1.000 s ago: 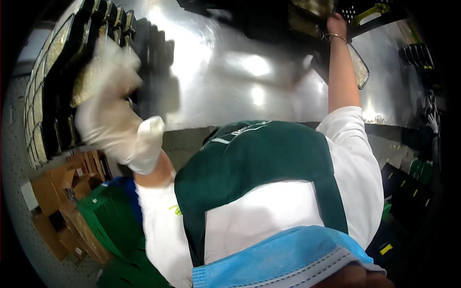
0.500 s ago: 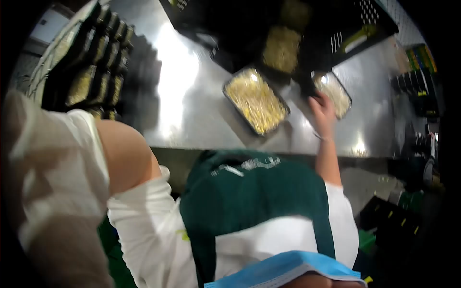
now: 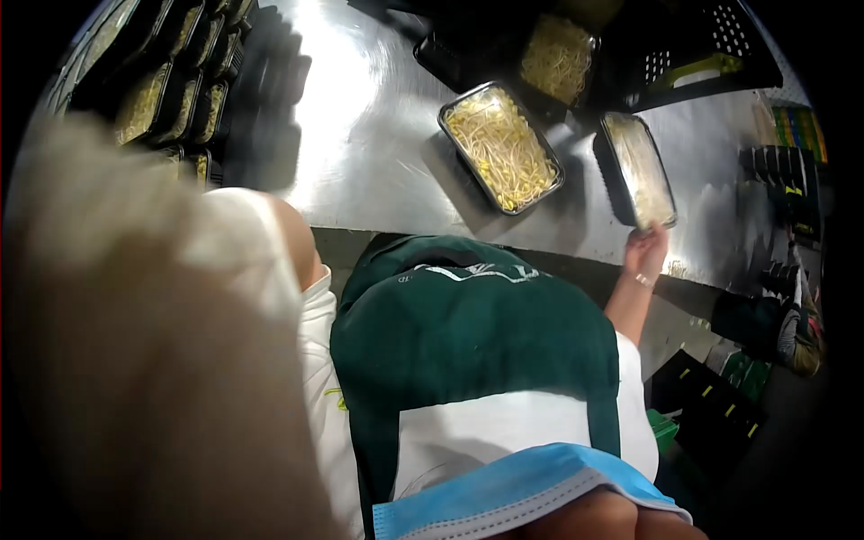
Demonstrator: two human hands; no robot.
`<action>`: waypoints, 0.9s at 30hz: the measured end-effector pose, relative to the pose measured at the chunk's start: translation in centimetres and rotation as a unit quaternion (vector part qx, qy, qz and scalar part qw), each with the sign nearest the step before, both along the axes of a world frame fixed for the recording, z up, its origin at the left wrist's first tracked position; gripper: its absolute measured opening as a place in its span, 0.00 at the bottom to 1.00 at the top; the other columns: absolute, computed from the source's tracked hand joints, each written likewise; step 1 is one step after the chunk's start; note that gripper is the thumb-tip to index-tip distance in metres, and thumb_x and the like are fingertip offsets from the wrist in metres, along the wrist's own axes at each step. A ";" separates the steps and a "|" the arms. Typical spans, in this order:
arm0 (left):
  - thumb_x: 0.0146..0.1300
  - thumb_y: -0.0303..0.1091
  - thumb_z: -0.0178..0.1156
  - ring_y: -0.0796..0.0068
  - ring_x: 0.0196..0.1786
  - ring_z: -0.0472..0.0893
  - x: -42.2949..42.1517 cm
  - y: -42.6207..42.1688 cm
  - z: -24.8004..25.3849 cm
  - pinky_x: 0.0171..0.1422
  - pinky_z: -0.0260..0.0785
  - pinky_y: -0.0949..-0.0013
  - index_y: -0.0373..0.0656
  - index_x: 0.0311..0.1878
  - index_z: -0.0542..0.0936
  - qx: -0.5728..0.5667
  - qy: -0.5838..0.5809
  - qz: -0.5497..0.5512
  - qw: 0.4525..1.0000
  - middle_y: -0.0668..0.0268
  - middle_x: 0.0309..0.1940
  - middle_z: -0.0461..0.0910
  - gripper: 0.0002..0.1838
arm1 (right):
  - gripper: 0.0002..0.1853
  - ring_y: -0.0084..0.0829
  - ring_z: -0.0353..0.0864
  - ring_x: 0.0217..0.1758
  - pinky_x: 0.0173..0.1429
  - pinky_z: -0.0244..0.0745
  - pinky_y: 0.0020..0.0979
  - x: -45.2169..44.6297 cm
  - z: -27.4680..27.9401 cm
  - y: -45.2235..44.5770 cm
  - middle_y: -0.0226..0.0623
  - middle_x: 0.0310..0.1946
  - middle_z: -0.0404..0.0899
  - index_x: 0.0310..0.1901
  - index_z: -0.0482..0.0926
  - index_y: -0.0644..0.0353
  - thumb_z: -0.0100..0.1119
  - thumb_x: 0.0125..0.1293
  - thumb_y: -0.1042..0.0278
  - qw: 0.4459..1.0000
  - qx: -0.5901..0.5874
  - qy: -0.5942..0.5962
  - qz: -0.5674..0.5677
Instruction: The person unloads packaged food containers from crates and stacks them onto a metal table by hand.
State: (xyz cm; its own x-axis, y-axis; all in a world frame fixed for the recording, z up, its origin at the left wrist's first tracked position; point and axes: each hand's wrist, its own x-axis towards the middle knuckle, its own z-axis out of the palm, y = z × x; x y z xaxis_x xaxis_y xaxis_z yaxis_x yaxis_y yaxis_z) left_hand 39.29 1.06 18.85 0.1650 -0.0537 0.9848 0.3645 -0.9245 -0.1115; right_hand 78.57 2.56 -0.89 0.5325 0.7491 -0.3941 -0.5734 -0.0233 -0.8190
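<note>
My right hand (image 3: 648, 247) is at the near end of a black tray with a clear, shiny top (image 3: 641, 171), its fingers closed on the edge. Pale contents show through the top, and the tray looks tilted, its dark side facing left. To its left, a film-covered tray of bean sprouts (image 3: 504, 148) lies on the steel table (image 3: 346, 171). My left arm is bent up close to the camera, its white sleeve (image 3: 198, 342) blurred; the left hand is out of the picture.
Stacked sprout trays (image 3: 144, 108) stand at the far left. A black crate (image 3: 661, 67) sits at the back, with another sprout tray (image 3: 556, 58) by it. Black and green crates (image 3: 711, 396) are on the floor at right.
My right hand has slid from the left side of the right tray to its near end, and that tray has tilted. My left sleeve has moved closer to the camera. The view has shifted.
</note>
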 end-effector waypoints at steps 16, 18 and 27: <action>0.53 0.34 0.48 0.65 0.27 0.79 3.2 4.3 -26.2 0.31 0.71 0.67 0.35 0.41 0.75 -0.882 -0.206 -0.312 0.288 0.59 0.24 0.77 0.15 | 0.06 0.24 0.75 0.30 0.37 0.71 0.25 -14.5 -1.3 -1.4 0.34 0.27 0.76 0.29 0.73 0.64 0.55 0.54 0.70 0.920 0.011 -0.101 0.379; 0.53 0.32 0.49 0.60 0.27 0.80 3.1 2.6 -24.2 0.30 0.73 0.64 0.34 0.38 0.75 -0.863 -0.235 -0.282 0.348 0.55 0.26 0.78 0.14 | 0.06 0.27 0.75 0.37 0.44 0.70 0.28 -14.8 -1.7 -0.6 0.37 0.34 0.75 0.33 0.72 0.64 0.52 0.55 0.71 0.916 0.020 -0.032 0.399; 0.47 0.31 0.56 0.75 0.29 0.74 3.0 2.8 -24.9 0.33 0.65 0.71 0.32 0.32 0.76 -0.767 -0.344 -0.066 0.537 0.61 0.25 0.76 0.12 | 0.18 0.33 0.70 0.50 0.56 0.64 0.33 -17.2 -2.2 6.0 0.41 0.48 0.70 0.49 0.66 0.67 0.46 0.56 0.74 0.887 0.130 0.104 0.431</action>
State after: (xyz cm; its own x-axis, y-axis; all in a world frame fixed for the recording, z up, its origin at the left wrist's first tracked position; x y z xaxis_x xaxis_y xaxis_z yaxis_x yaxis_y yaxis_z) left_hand 42.34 3.90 -6.01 -0.1726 0.9415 -0.2894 -0.2487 0.2426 0.9377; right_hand 61.33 8.55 -3.07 -0.3470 0.9223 -0.1701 -0.5740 -0.3523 -0.7392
